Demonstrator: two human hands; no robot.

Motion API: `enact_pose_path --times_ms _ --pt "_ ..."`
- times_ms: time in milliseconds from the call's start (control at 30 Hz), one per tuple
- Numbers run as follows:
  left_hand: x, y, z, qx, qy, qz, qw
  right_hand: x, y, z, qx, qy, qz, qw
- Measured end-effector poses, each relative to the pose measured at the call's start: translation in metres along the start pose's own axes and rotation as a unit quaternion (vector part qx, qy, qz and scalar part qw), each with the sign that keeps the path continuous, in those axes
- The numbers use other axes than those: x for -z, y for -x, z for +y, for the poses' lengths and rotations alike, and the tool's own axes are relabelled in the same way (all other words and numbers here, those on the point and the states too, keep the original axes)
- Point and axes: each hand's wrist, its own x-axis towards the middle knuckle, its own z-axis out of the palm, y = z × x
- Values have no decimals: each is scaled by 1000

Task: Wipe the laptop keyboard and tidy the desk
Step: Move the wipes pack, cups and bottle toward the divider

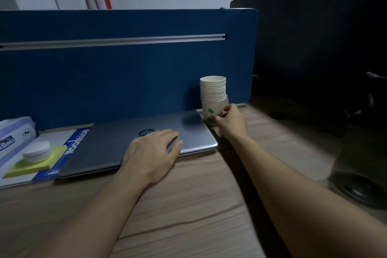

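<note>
A silver laptop [109, 144] lies closed on the wooden desk [188, 205], pushed back near the blue partition. My left hand [152, 153] rests flat on its lid near the front edge, fingers spread. A stack of white paper cups [212, 94] with a green leaf print stands upright at the laptop's right rear corner. My right hand [230, 121] grips the bottom of the stack from the right side.
At left a blue notebook [71, 148] lies partly under the laptop, with yellow sticky notes [31, 166], a white round container [37, 151] and a tissue pack [14, 132]. The blue partition [125, 79] closes the back. A dark round object [360, 190] sits at right.
</note>
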Motion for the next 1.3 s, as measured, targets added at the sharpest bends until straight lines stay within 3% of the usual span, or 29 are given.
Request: enact_pose_path --times_ms 600,900,1300 --pt "1 3 1 5 -1 -19 1000 -3 -13 -3 -12 6 -14 1000" --pt "17 28 21 24 4 -41 999 51 61 2 -39 -27 -22 999" --pt "69 132 89 25 60 -40 997 152 197 5 -33 -4 -9 999"
